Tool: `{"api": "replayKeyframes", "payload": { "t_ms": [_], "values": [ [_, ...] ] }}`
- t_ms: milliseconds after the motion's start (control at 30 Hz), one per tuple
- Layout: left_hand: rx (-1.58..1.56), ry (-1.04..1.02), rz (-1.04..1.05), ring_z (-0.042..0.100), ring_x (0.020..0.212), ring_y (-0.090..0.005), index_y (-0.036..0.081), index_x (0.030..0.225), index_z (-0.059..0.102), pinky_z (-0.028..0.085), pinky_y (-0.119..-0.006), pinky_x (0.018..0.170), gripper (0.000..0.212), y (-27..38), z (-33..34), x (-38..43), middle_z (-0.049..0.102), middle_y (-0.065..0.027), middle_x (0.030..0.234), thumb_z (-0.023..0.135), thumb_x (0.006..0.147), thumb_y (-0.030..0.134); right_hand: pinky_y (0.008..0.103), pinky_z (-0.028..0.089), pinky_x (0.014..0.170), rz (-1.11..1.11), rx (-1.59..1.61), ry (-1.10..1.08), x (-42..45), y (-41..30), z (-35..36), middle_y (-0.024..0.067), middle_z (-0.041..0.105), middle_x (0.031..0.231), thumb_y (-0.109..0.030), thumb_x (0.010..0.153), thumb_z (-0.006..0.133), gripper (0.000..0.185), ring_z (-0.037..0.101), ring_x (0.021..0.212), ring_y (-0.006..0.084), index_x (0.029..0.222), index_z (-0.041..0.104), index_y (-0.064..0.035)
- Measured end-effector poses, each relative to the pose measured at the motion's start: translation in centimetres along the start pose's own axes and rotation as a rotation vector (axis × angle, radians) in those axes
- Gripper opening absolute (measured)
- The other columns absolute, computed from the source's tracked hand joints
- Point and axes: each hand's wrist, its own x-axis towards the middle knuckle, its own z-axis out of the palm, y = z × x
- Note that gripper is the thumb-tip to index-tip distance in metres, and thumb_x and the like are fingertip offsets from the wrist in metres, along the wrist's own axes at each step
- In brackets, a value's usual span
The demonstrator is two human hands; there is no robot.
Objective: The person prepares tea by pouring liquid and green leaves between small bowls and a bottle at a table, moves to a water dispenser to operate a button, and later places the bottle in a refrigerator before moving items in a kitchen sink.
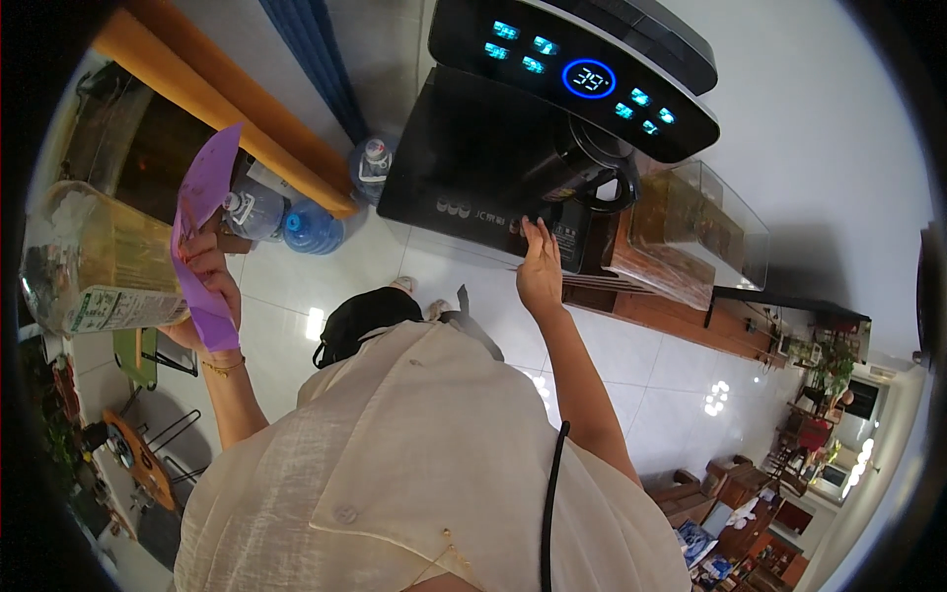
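My left hand is closed around a purple cloth or sheet, and a large clear plastic bottle with yellowish contents and a printed label lies against that hand. My right hand has its fingertips on the front of a black water dispenser, fingers extended, holding nothing. Just above those fingertips a black kettle with a loop handle sits on the dispenser. The dispenser's lit control panel shows 39 inside a blue ring.
Large water bottles stand on the tiled floor beside an orange curtain. A glass tank is right of the dispenser, near a wooden cabinet. At lower left is a round wooden item; wooden furniture is at lower right.
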Motion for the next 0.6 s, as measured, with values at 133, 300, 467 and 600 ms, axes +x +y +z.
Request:
{"api": "replayKeyframes", "payload": {
  "t_ms": [133, 300, 467, 600],
  "values": [
    [0.001, -0.001, 0.011, 0.047, 0.095, -0.0136, 0.006, 0.145, 0.026, 0.042, -0.025, 0.081, 0.091, -0.1, 0.0, 0.1, 0.044, -0.0036, 0.109, 0.077, 0.07, 0.013, 0.044, 0.026, 0.113, -0.076, 0.004, 0.032, -0.2, 0.2, 0.6, 0.0192, 0.041, 0.14, 0.014, 0.074, 0.044, 0.067, 0.034, 0.134, 0.0342, 0.138, 0.032, -0.0014],
    [0.044, -0.022, -0.002, 0.047, 0.096, -0.0139, 0.006, 0.145, 0.027, 0.041, -0.026, 0.081, 0.089, -0.3, 0.7, 0.4, 0.044, -0.0035, 0.109, 0.076, 0.07, 0.013, 0.0461, 0.03, 0.109, -0.065, 0.117, 0.197, 1.1, -0.1, 0.2, 0.0226, 0.045, 0.135, 0.014, 0.075, 0.044, 0.063, 0.041, 0.127, 0.0384, 0.135, 0.038, -0.0038],
    [0.042, -0.04, -0.011, 0.047, 0.096, -0.0138, 0.005, 0.143, 0.029, 0.041, -0.026, 0.08, 0.086, -0.5, 0.8, 0.5, 0.044, -0.0035, 0.109, 0.076, 0.071, 0.011, 0.0436, 0.036, 0.1, 0.071, 0.331, 0.274, 0.8, -0.7, -1.3, 0.0167, 0.052, 0.129, 0.014, 0.068, 0.049, 0.067, 0.048, 0.115, 0.0389, 0.132, 0.041, -0.0029],
    [0.037, -0.035, 0.003, 0.047, 0.096, -0.0135, 0.005, 0.142, 0.029, 0.041, -0.026, 0.08, 0.085, -0.2, 0.7, 0.3, 0.044, -0.0033, 0.109, 0.076, 0.071, 0.011, 0.044, 0.038, 0.094, 0.081, 0.305, 0.256, -0.3, -0.8, -0.7, 0.0143, 0.055, 0.123, 0.014, 0.069, 0.048, 0.061, 0.05, 0.107, 0.0376, 0.128, 0.044, -0.003]
  ]
}}
